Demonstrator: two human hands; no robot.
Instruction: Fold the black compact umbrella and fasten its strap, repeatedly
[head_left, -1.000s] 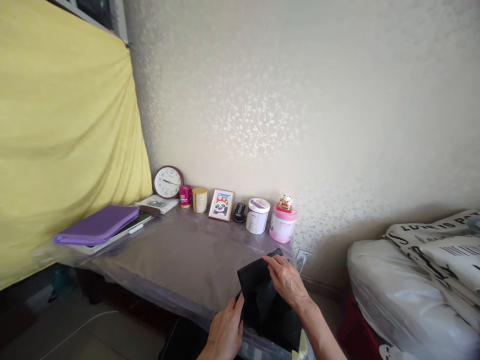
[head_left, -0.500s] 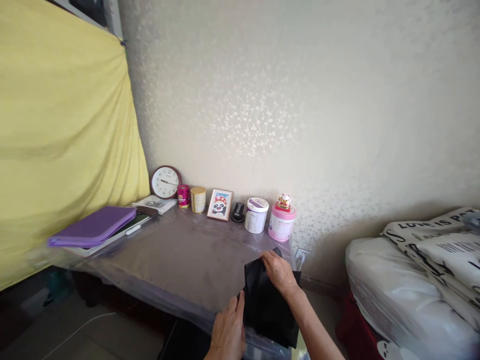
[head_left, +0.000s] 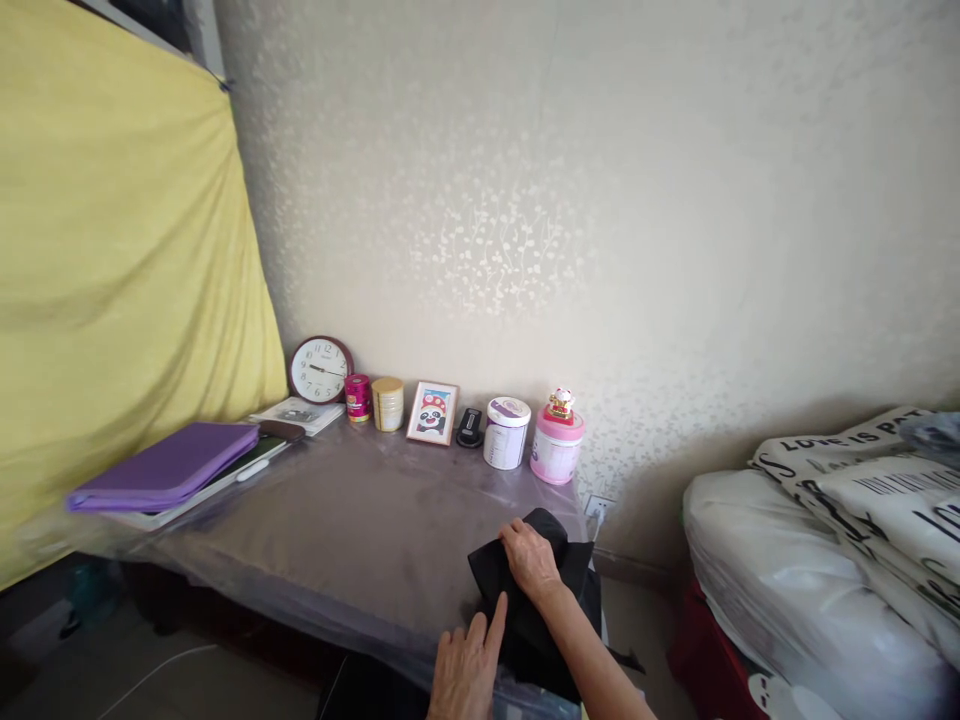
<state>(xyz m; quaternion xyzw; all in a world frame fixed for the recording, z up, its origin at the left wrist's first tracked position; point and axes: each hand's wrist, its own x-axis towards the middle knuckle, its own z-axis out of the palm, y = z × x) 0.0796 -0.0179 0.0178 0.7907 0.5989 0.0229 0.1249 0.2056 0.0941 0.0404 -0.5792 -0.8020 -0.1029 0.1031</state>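
Observation:
A black, floppy, bag-like piece of fabric lies bunched at the table's near right corner. My right hand is closed on its upper part, with the fingers curled over a fold. My left hand is just to the left of the fabric, fingers stretched out and the index fingertip against its left edge. A dark strip or strap trails from the fabric's right side. The underside of the fabric and what may be inside it are hidden.
Along the wall side of the plastic-covered table stand a clock, a pink can, a panda picture frame, a white tub and a pink tub. A purple folder lies left; bulky bedding is right.
The black fabric has gone from held upright and spread to lower and crumpled. My right hand has moved slightly down and left; my left fingers have stretched out. The view has shifted slightly.

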